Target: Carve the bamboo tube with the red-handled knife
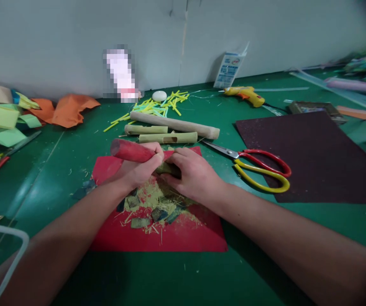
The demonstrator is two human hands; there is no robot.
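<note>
My left hand [144, 170] is closed around a thick red handle [128, 150]. The handle leans up toward the left, and the tool's working end is hidden behind my fingers. My right hand [194, 172] grips a short greenish bamboo piece [169, 169] from the right, close against my left hand. Beneath both hands lies a red sheet [183, 238], strewn with pale shavings [151, 193] and dark green bamboo chips [140, 222]. Just beyond it rest two bamboo pieces with cut notches, a nearer one [157, 138] and a farther one [146, 129], plus a longer pale stick [176, 123].
Scissors [237, 155] with red and yellow handles lie right of my hands, touching a dark brown sheet [310, 157]. Farther back are a yellow glue gun [247, 94], a carton [230, 70], yellow-green strips [151, 108] and a white oval object [159, 96]. Folded papers [1, 117] sit left.
</note>
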